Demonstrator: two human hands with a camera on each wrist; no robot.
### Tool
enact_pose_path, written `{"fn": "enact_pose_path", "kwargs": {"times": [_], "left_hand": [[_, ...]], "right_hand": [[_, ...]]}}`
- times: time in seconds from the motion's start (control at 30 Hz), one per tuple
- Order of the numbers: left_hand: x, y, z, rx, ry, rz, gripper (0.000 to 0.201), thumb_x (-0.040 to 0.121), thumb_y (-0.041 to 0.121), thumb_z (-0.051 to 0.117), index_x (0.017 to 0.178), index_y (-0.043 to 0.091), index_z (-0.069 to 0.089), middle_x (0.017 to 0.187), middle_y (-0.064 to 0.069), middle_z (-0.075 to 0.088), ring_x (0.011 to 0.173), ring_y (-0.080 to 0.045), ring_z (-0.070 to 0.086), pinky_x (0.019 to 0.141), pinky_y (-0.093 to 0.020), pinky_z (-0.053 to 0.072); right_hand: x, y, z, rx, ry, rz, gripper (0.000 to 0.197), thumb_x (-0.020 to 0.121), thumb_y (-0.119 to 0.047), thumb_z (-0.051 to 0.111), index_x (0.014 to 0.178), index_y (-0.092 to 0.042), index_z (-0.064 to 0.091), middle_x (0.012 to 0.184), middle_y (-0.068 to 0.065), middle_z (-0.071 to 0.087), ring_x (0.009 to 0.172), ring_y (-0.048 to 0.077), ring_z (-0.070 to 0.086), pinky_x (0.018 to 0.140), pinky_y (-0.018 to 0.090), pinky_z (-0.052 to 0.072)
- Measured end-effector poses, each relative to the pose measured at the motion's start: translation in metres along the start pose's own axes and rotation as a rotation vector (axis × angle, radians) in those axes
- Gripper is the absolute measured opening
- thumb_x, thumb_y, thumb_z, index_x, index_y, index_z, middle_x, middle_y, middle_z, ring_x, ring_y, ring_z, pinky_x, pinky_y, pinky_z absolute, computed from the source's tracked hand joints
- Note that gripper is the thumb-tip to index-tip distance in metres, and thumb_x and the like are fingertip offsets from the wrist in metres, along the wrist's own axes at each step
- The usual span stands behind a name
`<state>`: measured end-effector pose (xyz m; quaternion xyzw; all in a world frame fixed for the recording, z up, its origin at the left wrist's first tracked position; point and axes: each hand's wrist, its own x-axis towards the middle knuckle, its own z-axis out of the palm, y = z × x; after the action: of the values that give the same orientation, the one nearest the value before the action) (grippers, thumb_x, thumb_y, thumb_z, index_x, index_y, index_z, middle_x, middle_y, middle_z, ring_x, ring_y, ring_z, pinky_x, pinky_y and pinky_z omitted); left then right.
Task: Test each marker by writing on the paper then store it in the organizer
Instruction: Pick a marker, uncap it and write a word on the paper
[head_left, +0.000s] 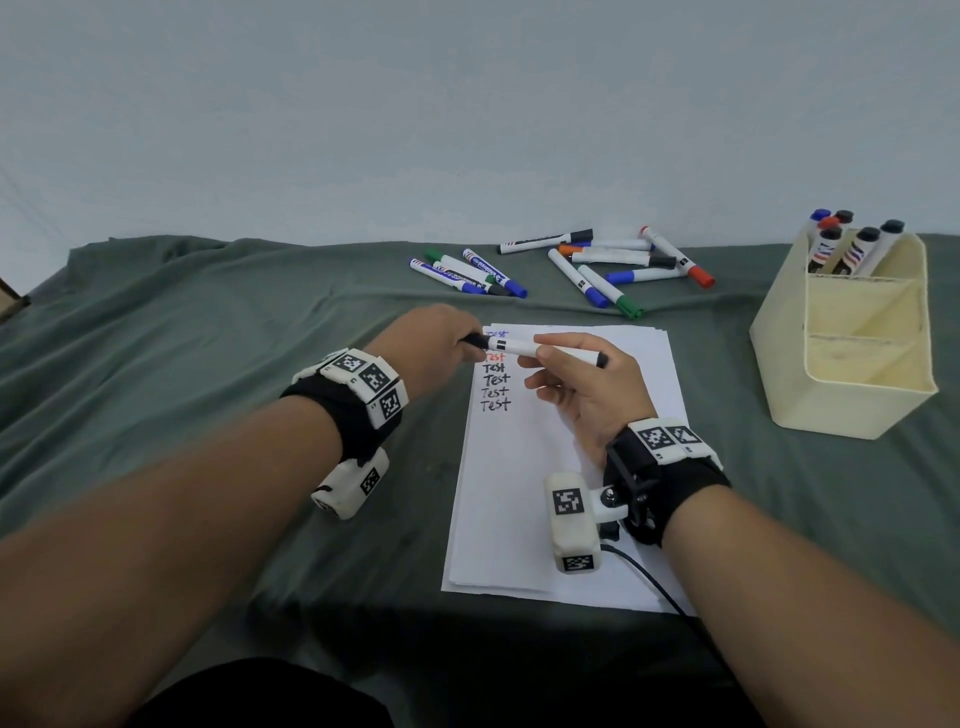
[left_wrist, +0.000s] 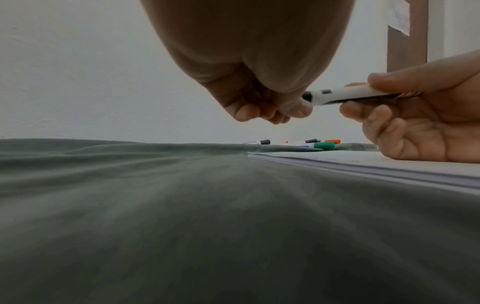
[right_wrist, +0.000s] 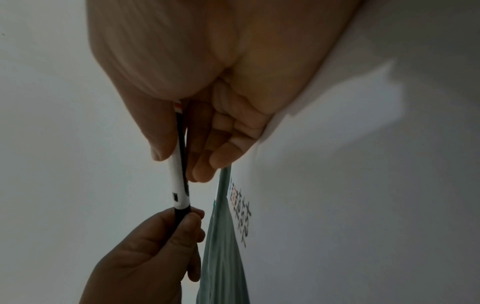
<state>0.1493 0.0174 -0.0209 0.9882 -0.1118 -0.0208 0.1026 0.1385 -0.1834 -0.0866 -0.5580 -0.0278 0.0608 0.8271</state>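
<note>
A white marker (head_left: 524, 346) with a black cap (head_left: 475, 341) lies level above the top of the paper stack (head_left: 550, 483). My right hand (head_left: 582, 384) pinches its barrel (right_wrist: 179, 179) between thumb and fingers. My left hand (head_left: 436, 343) pinches the black cap (right_wrist: 180, 216), which sits on the marker (left_wrist: 345, 95). The paper bears several lines reading "Test" (head_left: 495, 384) in blue, red and black. The cream organizer (head_left: 852, 343) stands at the right with several markers (head_left: 852, 244) upright in its rear compartment.
Two loose heaps of markers (head_left: 467, 273) (head_left: 628, 265) lie on the green cloth (head_left: 208, 322) beyond the paper, near the wall. A black cable (head_left: 649, 577) runs from my right wrist camera across the paper's lower right corner.
</note>
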Motion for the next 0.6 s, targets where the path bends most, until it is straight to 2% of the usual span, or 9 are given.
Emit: {"fn": "enact_pose_path", "kwargs": {"times": [0.1, 0.2, 0.27, 0.3, 0.37, 0.4, 0.47, 0.53, 0.6], "left_hand": [[-0.001, 0.001, -0.001, 0.036, -0.018, 0.007, 0.024, 0.098, 0.027, 0.056, 0.117, 0.015, 0.066, 0.107, -0.005, 0.067, 0.097, -0.022, 0.059, 0.079, -0.029, 0.041], [0.001, 0.000, 0.002, 0.044, -0.013, -0.016, 0.025, 0.097, 0.033, 0.057, 0.115, 0.018, 0.065, 0.106, -0.002, 0.066, 0.100, -0.022, 0.059, 0.085, -0.035, 0.046], [0.003, 0.001, 0.009, -0.015, -0.004, -0.059, 0.045, 0.090, 0.047, 0.062, 0.126, 0.019, 0.056, 0.113, -0.002, 0.063, 0.109, -0.024, 0.058, 0.091, -0.037, 0.046], [0.004, 0.002, 0.015, -0.041, -0.027, -0.104, 0.070, 0.085, 0.058, 0.064, 0.139, 0.019, 0.044, 0.125, -0.005, 0.058, 0.120, -0.027, 0.053, 0.098, -0.037, 0.043], [0.005, 0.004, 0.027, -0.022, -0.167, -0.202, 0.115, 0.075, 0.077, 0.058, 0.156, 0.017, 0.002, 0.157, -0.010, 0.028, 0.144, -0.031, 0.028, 0.114, -0.043, 0.024], [0.005, 0.004, 0.034, 0.025, -0.251, -0.223, 0.121, 0.073, 0.083, 0.052, 0.155, 0.022, -0.011, 0.164, -0.006, 0.008, 0.149, -0.031, 0.012, 0.117, -0.047, 0.014], [0.005, 0.001, 0.046, 0.122, -0.355, -0.226, 0.117, 0.068, 0.092, 0.041, 0.152, 0.037, -0.018, 0.164, 0.001, -0.017, 0.150, -0.034, -0.010, 0.116, -0.058, 0.003], [0.004, -0.002, 0.052, 0.146, -0.380, -0.218, 0.112, 0.065, 0.096, 0.036, 0.150, 0.046, -0.017, 0.161, 0.003, -0.025, 0.148, -0.035, -0.018, 0.113, -0.064, 0.000], [0.004, -0.005, 0.057, 0.156, -0.376, -0.218, 0.111, 0.065, 0.097, 0.034, 0.150, 0.046, -0.016, 0.161, 0.004, -0.026, 0.148, -0.035, -0.020, 0.113, -0.065, -0.001]], "right_hand": [[0.001, 0.001, 0.000, -0.035, -0.004, -0.010, 0.012, 0.089, -0.007, 0.074, 0.101, -0.009, 0.077, 0.093, 0.021, 0.077, 0.075, 0.029, 0.072, 0.063, 0.027, 0.056], [0.003, 0.001, 0.001, -0.040, 0.001, -0.007, 0.009, 0.090, -0.005, 0.072, 0.098, -0.008, 0.076, 0.090, 0.021, 0.076, 0.070, 0.026, 0.069, 0.062, 0.027, 0.055], [0.004, 0.001, 0.001, -0.027, 0.034, -0.001, 0.007, 0.090, -0.005, 0.070, 0.096, -0.007, 0.074, 0.084, 0.019, 0.075, 0.064, 0.022, 0.064, 0.058, 0.028, 0.052], [0.005, 0.001, 0.000, -0.002, 0.063, 0.002, 0.007, 0.089, -0.005, 0.069, 0.095, -0.007, 0.073, 0.079, 0.017, 0.072, 0.061, 0.020, 0.060, 0.055, 0.028, 0.050], [0.008, 0.002, -0.001, 0.080, 0.139, 0.011, 0.007, 0.089, -0.003, 0.069, 0.093, -0.009, 0.068, 0.069, 0.011, 0.066, 0.055, 0.017, 0.053, 0.051, 0.027, 0.045], [0.009, 0.003, -0.003, 0.111, 0.171, 0.016, 0.009, 0.089, -0.003, 0.069, 0.093, -0.010, 0.065, 0.066, 0.008, 0.064, 0.054, 0.016, 0.052, 0.049, 0.026, 0.044], [0.011, 0.004, -0.004, 0.123, 0.202, 0.021, 0.013, 0.089, -0.003, 0.069, 0.093, -0.012, 0.061, 0.063, 0.005, 0.062, 0.053, 0.015, 0.050, 0.048, 0.027, 0.043], [0.012, 0.005, -0.004, 0.115, 0.195, 0.006, 0.013, 0.088, -0.003, 0.071, 0.091, -0.013, 0.063, 0.062, 0.004, 0.062, 0.053, 0.015, 0.050, 0.048, 0.027, 0.043], [0.010, 0.004, -0.003, 0.127, 0.190, -0.021, 0.013, 0.086, -0.003, 0.072, 0.088, -0.014, 0.067, 0.063, 0.005, 0.062, 0.054, 0.016, 0.052, 0.049, 0.028, 0.044]]}}
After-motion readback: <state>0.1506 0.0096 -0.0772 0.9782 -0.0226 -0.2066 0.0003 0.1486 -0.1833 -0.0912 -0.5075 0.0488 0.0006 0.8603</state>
